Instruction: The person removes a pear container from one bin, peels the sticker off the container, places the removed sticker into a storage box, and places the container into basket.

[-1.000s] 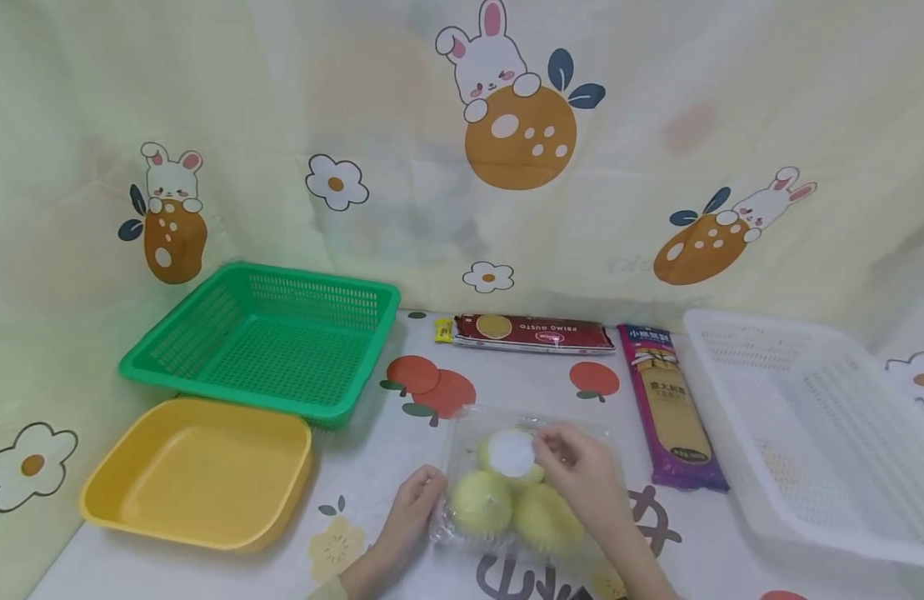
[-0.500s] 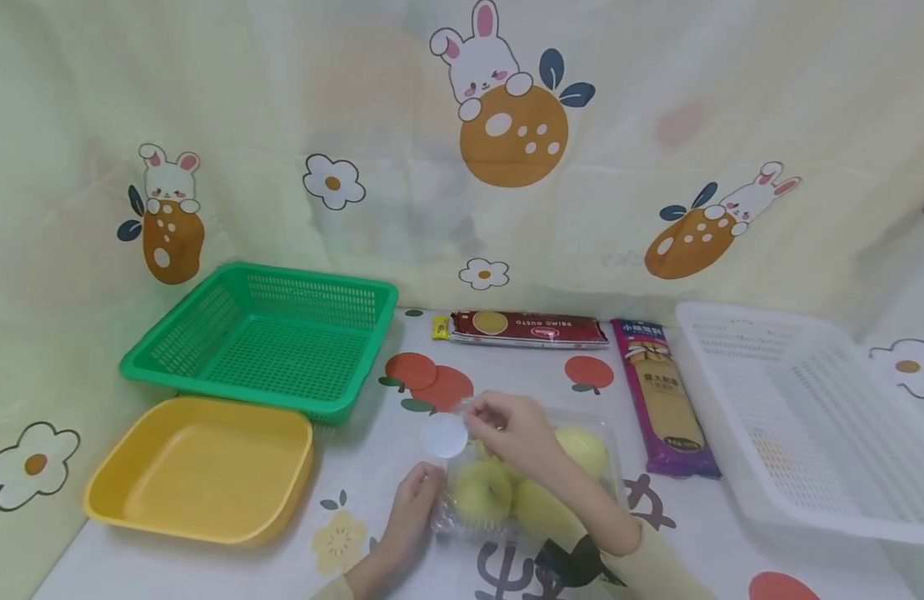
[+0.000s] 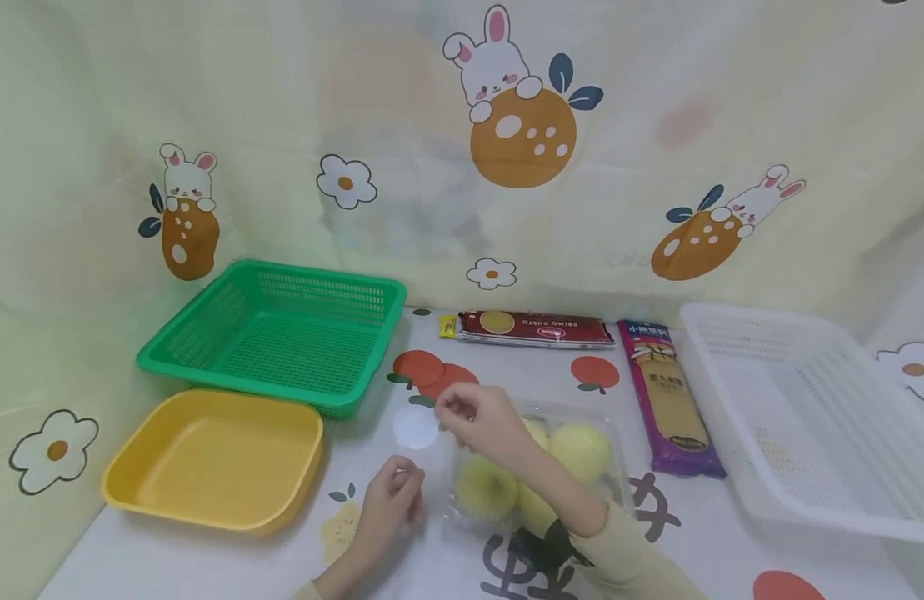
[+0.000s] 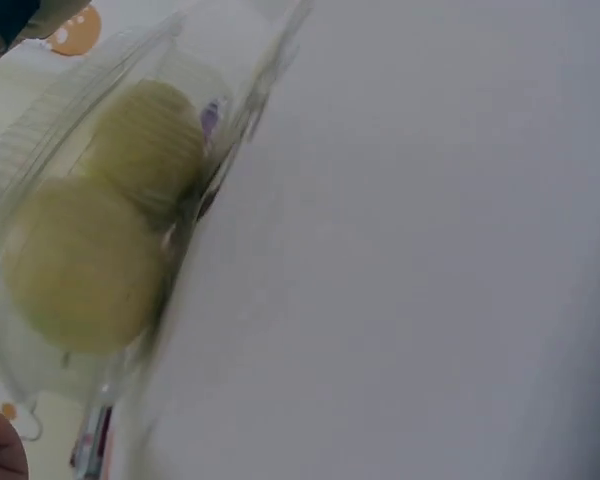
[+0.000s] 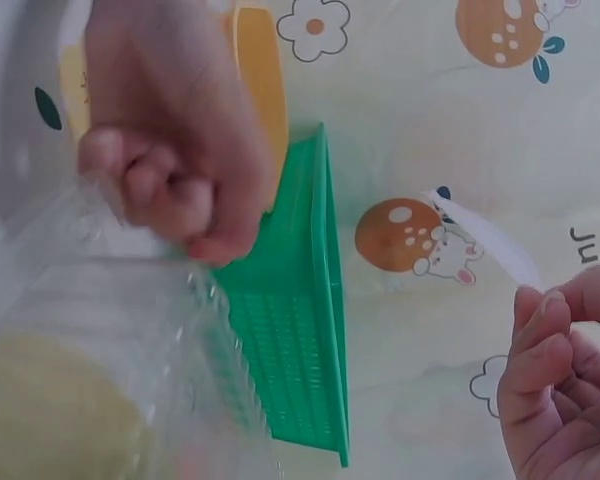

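Left of the fruit box (image 3: 616,458), the left hand (image 3: 390,498) curls empty; the right hand (image 3: 486,422) pinches a round sticker (image 3: 414,427).

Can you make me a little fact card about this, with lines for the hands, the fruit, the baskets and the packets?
Right hand: pinches a round white disc
Left hand: fingers curled, beside the clear box
Fruit: several, yellow-green, inside the clear box
Baskets: green basket behind the yellow tub; white basket on the right
Packets: red packet, purple packet, small yellow packet
Backdrop: bunnies and flowers
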`<state>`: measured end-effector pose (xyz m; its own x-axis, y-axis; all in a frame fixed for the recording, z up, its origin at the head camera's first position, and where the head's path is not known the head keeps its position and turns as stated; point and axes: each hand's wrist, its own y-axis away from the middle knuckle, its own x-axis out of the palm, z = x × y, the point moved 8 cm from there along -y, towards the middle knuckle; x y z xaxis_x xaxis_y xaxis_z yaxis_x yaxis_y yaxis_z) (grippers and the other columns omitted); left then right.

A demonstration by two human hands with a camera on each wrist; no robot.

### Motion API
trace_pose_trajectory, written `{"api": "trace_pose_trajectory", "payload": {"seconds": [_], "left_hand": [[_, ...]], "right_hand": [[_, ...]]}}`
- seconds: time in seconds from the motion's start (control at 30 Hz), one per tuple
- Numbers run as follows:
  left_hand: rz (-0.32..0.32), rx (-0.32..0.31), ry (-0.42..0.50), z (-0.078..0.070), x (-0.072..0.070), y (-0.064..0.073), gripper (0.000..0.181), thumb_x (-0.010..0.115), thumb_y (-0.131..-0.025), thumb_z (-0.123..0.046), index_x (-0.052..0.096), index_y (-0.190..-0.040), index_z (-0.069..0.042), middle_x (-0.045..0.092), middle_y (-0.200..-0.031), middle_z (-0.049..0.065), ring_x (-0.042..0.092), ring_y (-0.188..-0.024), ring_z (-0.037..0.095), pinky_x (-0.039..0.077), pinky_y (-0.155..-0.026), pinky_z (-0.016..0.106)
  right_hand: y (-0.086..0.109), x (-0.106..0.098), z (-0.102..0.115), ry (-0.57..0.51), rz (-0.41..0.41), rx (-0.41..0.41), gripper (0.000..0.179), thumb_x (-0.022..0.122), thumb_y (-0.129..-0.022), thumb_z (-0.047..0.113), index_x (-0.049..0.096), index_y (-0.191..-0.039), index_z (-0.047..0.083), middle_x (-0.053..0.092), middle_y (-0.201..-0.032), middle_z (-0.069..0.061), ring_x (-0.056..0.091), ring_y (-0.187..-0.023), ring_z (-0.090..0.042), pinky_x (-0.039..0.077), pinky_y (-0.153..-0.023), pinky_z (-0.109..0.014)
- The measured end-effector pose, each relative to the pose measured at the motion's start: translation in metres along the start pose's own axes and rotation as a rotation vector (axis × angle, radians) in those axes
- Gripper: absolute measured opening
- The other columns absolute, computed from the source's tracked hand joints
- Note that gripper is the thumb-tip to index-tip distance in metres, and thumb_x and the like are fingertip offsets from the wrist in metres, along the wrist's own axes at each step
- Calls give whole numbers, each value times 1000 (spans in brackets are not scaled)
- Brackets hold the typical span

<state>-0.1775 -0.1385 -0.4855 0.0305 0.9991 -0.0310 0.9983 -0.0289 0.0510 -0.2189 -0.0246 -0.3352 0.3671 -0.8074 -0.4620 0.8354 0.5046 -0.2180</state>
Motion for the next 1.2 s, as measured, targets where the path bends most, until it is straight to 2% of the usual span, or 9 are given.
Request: {"api": "trace_pose_trajectory", "payload": {"seconds": [0.23,0.4,0.53,0.6,0.67,0.77,0.93,1.1,1.2], "left_hand": [[39,78,-155,-21,-30,23,11,50,-92,-11,46,-94,-1,50,-58,2,47,-48,11,40,-49,21],[-16,83,-212,-28,-54,40,10,55,-89,-7,48,-95,-2,50,-60,0,48,-48,11,42,-48,22],[-138,241,-193,-47,-87,47,10,54,-85,5,49,-93,2,50,-60,4,48,-47,12,43,-44,25],[-211,351,-230,-61,-107,50,11,53,-84,11,49,-92,4,50,-58,4,47,-45,12,42,-41,25],[-272,399,-278,-70,-128,52,11,52,-84,12,49,-92,4,50,-57,6,47,-44,12,41,-40,25],[-332,366,-363,-75,-158,51,7,52,-87,5,49,-93,3,51,-57,8,48,-44,12,41,-40,24],[-445,303,-491,-70,-203,56,7,52,-89,-3,49,-93,1,52,-57,9,48,-43,10,41,-41,23],[-696,344,-583,-66,-238,79,7,58,-84,-4,52,-85,-2,48,-50,-1,40,-39,4,32,-36,22],[-818,287,-666,-63,-252,92,9,60,-82,-7,53,-82,-3,45,-49,-4,36,-41,3,28,-40,20]], "right_hand": [[-11,11,10,-22,-8,-9,4,56,-87,3,59,-87,0,60,-70,-9,46,-45,-11,40,-42,-22],[-14,15,24,-20,8,-15,4,55,-85,-4,58,-87,-5,60,-70,-12,47,-46,-18,39,-43,-21],[-25,29,4,-21,45,21,3,55,-87,2,58,-88,0,59,-70,-2,48,-48,-18,41,-44,-21],[-33,38,-5,-27,70,30,3,55,-88,5,57,-88,3,58,-70,1,49,-49,-18,42,-45,-22],[-39,47,-8,-36,85,29,3,56,-88,7,57,-86,4,57,-69,1,50,-50,-17,43,-45,-23],[-48,58,-4,-38,80,-8,4,56,-86,4,58,-83,3,56,-65,0,51,-48,-14,43,-44,-23],[-60,73,5,-34,80,-34,5,55,-82,-1,59,-80,1,57,-64,-6,52,-46,-15,43,-42,-22],[-70,91,6,-28,116,-29,6,55,-81,0,59,-78,3,56,-64,-4,53,-47,-19,41,-42,-20],[-74,104,5,-44,137,-18,7,55,-80,-1,58,-77,4,54,-62,-1,49,-45,-13,39,-41,-19]]}}
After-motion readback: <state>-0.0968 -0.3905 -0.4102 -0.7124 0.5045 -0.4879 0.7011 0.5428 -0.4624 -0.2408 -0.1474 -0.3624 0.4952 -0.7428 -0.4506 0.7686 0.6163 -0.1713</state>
